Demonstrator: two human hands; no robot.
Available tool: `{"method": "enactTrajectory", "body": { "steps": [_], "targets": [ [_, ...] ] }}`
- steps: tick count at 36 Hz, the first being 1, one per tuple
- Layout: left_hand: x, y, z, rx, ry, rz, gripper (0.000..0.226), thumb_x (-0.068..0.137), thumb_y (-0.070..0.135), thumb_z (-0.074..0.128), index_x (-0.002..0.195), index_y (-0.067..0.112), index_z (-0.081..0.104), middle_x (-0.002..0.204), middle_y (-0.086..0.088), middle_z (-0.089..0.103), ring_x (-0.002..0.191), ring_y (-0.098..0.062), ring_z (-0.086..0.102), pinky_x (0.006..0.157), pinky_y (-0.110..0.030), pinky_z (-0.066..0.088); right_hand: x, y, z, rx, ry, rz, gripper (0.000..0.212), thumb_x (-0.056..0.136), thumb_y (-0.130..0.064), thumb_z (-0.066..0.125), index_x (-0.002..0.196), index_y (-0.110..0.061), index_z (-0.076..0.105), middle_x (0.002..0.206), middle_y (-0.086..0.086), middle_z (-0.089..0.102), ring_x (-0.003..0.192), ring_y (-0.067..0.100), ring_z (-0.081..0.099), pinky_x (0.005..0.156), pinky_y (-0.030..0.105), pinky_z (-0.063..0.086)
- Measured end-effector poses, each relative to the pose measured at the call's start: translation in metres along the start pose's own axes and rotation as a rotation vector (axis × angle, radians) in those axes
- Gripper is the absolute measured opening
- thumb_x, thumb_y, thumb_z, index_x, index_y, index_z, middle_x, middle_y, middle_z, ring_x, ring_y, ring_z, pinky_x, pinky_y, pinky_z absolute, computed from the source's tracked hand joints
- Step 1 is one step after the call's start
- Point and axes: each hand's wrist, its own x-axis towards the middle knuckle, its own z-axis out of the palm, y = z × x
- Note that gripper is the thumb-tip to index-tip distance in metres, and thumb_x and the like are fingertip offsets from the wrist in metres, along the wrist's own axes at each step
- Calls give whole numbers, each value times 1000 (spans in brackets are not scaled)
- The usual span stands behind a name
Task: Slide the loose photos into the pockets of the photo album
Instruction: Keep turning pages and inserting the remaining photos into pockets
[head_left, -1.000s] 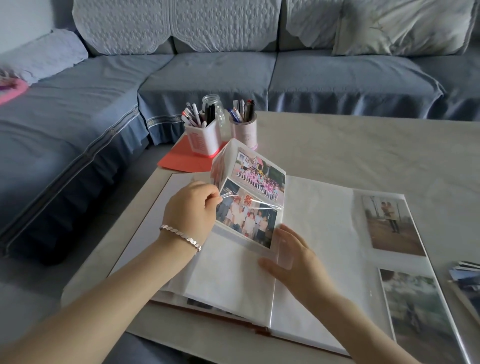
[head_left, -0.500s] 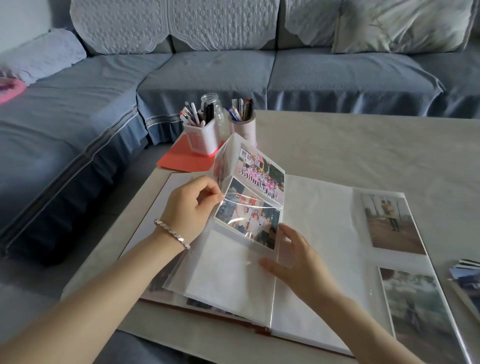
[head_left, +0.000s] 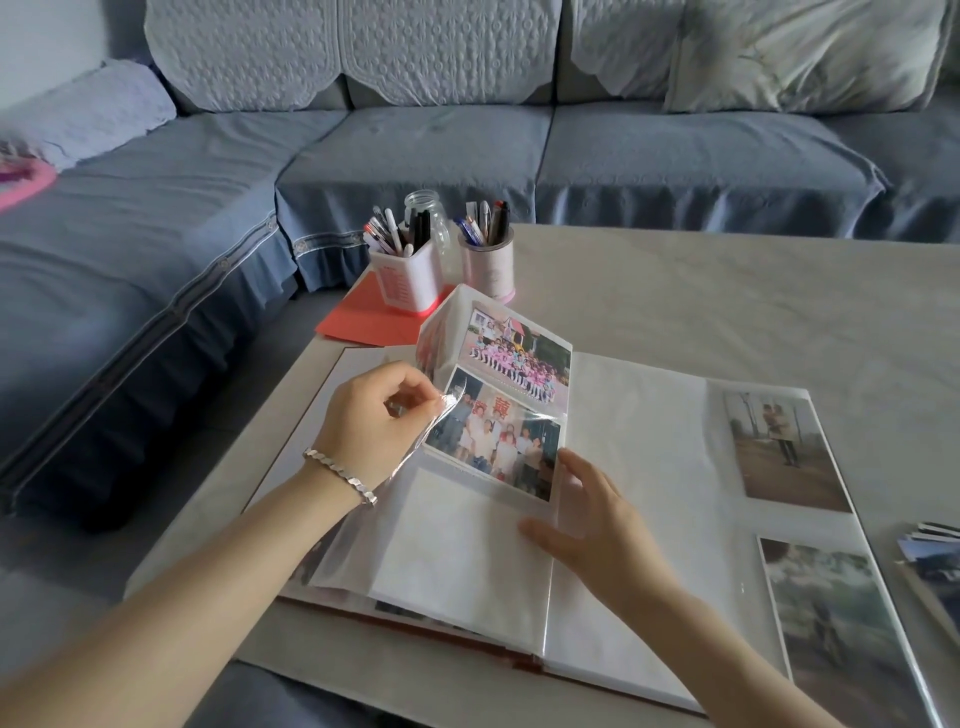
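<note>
Clear plastic film (head_left: 442, 422): the glossy front of one pocket, pulled away from the page at its left edge so that the pocket mouth gapes.
Left hand (head_left: 371, 415): its fingers (head_left: 410, 388) are curled and pinch the film edge against the thumb. A silver bracelet sits on the wrist.
Right hand (head_left: 597, 525): its fingers (head_left: 576, 467) are straight and relaxed and grip nothing. They lie flat against the right edge of the lifted page, probably to brace it against the pull on the film.
Lifted page (head_left: 467, 545): a white page tilted up from the open photo album (head_left: 639, 467), with its top curling backward.
Group photo (head_left: 498, 441): it sits in the middle pocket, under the pinched film. A class photo (head_left: 519, 356) fills the pocket above, and the pocket below looks blank.
Loose photos (head_left: 930, 556): a small stack at the right edge of the bench (head_left: 727, 291), well apart from both hands.
Facing page: two outdoor prints already sit in its pockets.
Behind the album: two pen pots (head_left: 408, 275) stand near a red folder (head_left: 363, 317), with a grey-blue sofa (head_left: 675, 156) beyond the bench.
</note>
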Motion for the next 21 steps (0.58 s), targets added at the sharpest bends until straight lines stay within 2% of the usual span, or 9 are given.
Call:
{"method": "enactTrajectory", "body": {
  "steps": [3, 6, 8, 12, 16, 21],
  "targets": [
    [0, 2, 0, -53, 5, -125, 22, 73, 12, 77, 67, 24, 59, 71, 11, 67, 69, -4, 64, 62, -10, 49, 0, -1, 0, -12, 2, -2, 79, 74, -29, 78, 140, -22, 36, 141, -9, 42, 123, 3, 41, 92, 7, 25],
    [-1, 6, 0, -73, -5, -223, 21, 70, 15, 79, 67, 23, 60, 71, 9, 70, 66, -7, 65, 66, -21, 52, 0, -2, -1, -21, -1, -5, 79, 74, -29, 78, 141, -21, 36, 142, -9, 42, 124, 4, 40, 92, 5, 24],
    [-1, 7, 0, -76, -11, -263, 19, 70, 16, 80, 68, 22, 61, 70, 9, 70, 65, -6, 65, 67, -23, 52, 0, -2, -1, -19, -1, -6, 79, 74, -29, 78, 140, -21, 36, 141, -9, 42, 121, 0, 39, 92, 5, 23],
    [0, 10, -3, -120, -18, -382, 19, 72, 16, 78, 71, 22, 61, 72, 9, 69, 74, -4, 63, 63, -14, 44, 0, 0, 0, -16, 2, 1, 79, 73, -28, 78, 140, -21, 36, 141, -8, 42, 124, 3, 39, 93, 5, 22],
    [1, 13, -6, -155, -23, -440, 17, 73, 16, 78, 73, 19, 61, 71, 8, 67, 70, 1, 59, 49, 0, 37, 0, 0, 0, -19, -5, 5, 79, 74, -28, 78, 141, -22, 35, 142, -10, 40, 125, 2, 38, 93, 5, 22],
    [2, 14, -7, -77, -96, -386, 14, 75, 16, 76, 74, 20, 62, 69, 10, 67, 69, 5, 57, 57, -7, 36, 0, 0, 0, -17, -12, 5, 79, 74, -27, 78, 141, -21, 35, 142, -11, 40, 115, -6, 34, 93, 4, 22]
  ]
}}
